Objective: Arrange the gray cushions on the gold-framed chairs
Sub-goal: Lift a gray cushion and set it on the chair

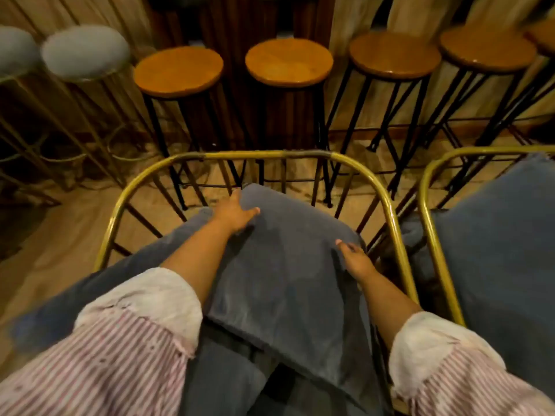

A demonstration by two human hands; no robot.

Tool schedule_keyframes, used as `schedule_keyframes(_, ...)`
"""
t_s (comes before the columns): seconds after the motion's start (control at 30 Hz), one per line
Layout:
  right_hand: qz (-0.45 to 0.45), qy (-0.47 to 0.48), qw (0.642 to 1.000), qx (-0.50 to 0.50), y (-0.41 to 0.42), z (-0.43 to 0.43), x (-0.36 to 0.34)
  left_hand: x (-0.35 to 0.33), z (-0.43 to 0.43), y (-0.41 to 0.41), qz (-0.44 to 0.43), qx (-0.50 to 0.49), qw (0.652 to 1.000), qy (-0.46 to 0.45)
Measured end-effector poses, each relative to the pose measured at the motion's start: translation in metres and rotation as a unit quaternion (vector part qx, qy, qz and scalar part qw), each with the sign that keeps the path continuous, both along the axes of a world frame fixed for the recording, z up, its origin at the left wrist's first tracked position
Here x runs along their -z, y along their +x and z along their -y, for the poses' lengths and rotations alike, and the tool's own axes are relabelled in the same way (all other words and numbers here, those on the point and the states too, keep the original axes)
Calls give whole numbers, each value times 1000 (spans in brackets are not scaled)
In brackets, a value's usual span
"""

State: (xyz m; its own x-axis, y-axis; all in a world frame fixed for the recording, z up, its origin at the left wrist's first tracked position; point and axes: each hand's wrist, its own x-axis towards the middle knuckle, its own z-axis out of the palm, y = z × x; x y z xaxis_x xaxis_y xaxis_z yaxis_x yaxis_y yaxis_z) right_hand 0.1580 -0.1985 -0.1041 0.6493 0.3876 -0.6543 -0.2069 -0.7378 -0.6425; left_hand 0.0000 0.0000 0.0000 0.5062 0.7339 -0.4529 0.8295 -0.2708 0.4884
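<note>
A gray cushion (pixel 285 265) leans tilted inside the gold-framed chair (pixel 258 154) right below me. My left hand (pixel 234 213) lies on the cushion's far left corner, thumb behind the top edge and fingers spread on its face. My right hand (pixel 356 258) grips the cushion's right corner near the chair's right rail. A second gray cushion (pixel 144 262) lies under my left arm on the chair's left side. At the right, another gold-framed chair (pixel 429 205) holds a gray cushion (pixel 504 241).
Several round wooden stools with black legs (pixel 288 61) stand in a row just behind the chairs. Two gray padded stools with gold legs (pixel 85 51) stand at the far left. Bare beige floor (pixel 60 235) lies left of the chair.
</note>
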Motion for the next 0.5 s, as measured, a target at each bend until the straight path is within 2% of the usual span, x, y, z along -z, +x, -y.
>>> schedule_keyframes(0.1,-4,-17,998,62,3,-5,38,43,-29,0,-39,-21,998,-34)
schedule_keyframes(0.3,-96,38,979,178,4,15,70,72,-56,-19,-24,-94,988,-124)
schedule_keyframes(0.43,-199,16,967,158,0,42,99,70,-54,-30,-11,-86,989,-122)
schedule_keyframes(0.5,-191,25,967,168,-5,48,96,60,-47,-34,3,-81,991,-110)
